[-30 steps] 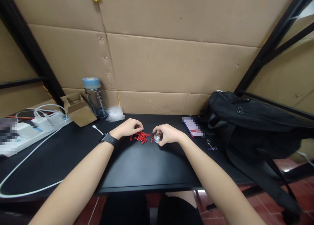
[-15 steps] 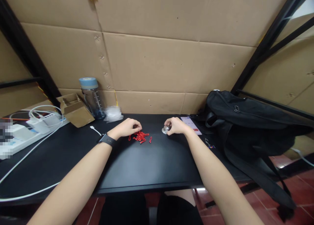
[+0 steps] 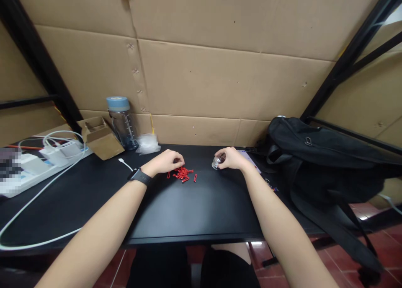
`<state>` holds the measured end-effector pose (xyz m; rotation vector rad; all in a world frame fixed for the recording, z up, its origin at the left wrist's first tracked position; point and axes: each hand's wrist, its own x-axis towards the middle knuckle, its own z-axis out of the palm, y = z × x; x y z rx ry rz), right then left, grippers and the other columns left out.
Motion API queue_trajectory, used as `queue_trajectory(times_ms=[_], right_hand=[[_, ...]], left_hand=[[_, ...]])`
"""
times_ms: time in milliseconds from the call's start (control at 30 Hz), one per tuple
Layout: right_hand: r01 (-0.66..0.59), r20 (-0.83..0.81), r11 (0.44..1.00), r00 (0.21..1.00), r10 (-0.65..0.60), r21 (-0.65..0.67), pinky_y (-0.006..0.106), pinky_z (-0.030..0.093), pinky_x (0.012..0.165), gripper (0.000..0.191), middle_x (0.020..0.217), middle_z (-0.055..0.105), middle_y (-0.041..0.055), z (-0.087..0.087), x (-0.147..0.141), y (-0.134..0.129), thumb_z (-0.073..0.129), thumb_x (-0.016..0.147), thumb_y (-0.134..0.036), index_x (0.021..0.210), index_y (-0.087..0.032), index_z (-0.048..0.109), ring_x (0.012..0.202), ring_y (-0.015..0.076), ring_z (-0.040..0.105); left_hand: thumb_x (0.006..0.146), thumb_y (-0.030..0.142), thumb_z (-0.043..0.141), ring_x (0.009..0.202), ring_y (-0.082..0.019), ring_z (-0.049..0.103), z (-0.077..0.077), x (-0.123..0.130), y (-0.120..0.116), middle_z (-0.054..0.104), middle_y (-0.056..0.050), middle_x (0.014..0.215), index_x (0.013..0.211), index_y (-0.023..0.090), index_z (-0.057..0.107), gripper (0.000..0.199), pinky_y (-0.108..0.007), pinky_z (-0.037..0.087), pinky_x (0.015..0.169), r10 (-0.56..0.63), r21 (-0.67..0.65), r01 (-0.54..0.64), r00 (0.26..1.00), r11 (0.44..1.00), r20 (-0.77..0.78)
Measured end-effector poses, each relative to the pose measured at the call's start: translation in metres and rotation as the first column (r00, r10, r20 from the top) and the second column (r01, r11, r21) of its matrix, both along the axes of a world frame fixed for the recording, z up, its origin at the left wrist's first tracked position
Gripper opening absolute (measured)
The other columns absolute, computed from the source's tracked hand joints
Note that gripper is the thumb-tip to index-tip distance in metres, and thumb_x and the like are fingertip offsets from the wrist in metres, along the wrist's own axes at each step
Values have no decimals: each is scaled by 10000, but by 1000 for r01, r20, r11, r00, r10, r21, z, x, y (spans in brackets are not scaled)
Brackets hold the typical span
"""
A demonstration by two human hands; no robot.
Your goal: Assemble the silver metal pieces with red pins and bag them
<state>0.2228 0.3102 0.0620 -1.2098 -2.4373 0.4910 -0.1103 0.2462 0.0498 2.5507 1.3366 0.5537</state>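
A small heap of red cord loops, like zipper pulls, lies on the black table. My left hand, with a dark watch on its wrist, is at the heap's back left edge. Its thumb and fingertips are pinched together; whatever is between them is hidden. To the right of the heap, my right hand grips a small clear container from its right side. The container is low at the table surface, and my fingers cover part of it. One red loop lies slightly apart, at the heap's right.
At the left are a power strip with chargers and white cables, an open cardboard box, a blue-lidded bottle and a clear plastic bag. A phone and black backpack occupy the right. Cardboard walls the back.
The view has shifted slightly, so everything appears a little farther right. Both hands keep nearly the same places; my right hand now covers more of the phone.
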Motion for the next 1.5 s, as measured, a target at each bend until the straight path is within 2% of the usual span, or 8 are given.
queue_trajectory(times_ms=[133,367,633,1033,1500], right_hand=[[-15,1,1000,1000,15,4,252,532,785,499,946,773,37,-1,-2,0,764,566,-161,1064,-170,737,843,196,718],[-6,-73,1000,997,5,-7,233,518,706,626,970,741,26,1,2,1,829,554,-202,1159,-196,667,770,162,697],[-6,-88,1000,996,5,-12,250,531,740,534,941,751,27,6,5,-2,815,569,-187,1086,-196,683,790,173,704],[-34,-114,998,993,28,-52,256,549,748,425,871,753,19,2,6,3,774,582,-165,997,-183,684,796,172,709],[-66,-113,995,992,58,-70,262,537,761,437,872,750,16,0,8,4,815,609,-199,1021,-193,671,805,172,709]], left_hand=[[915,367,541,779,-157,690,0,0,0,776,-39,910,929,195,763,281,-226,469,769,-4,3,4,1000,1000,0],[913,360,547,776,-156,688,0,0,0,774,-33,910,926,203,764,268,-229,465,766,3,3,-2,1000,1000,-5],[902,375,554,758,-156,681,-3,-2,2,774,-30,888,923,207,768,273,-230,468,765,-5,8,4,1000,1000,15],[895,360,560,752,-156,681,-2,-2,1,774,-33,879,912,205,772,263,-230,462,759,-4,10,4,1000,1000,-2],[899,337,558,748,-153,681,-2,-2,1,774,-33,891,919,210,769,248,-230,454,752,-2,9,2,1000,1000,-27]])
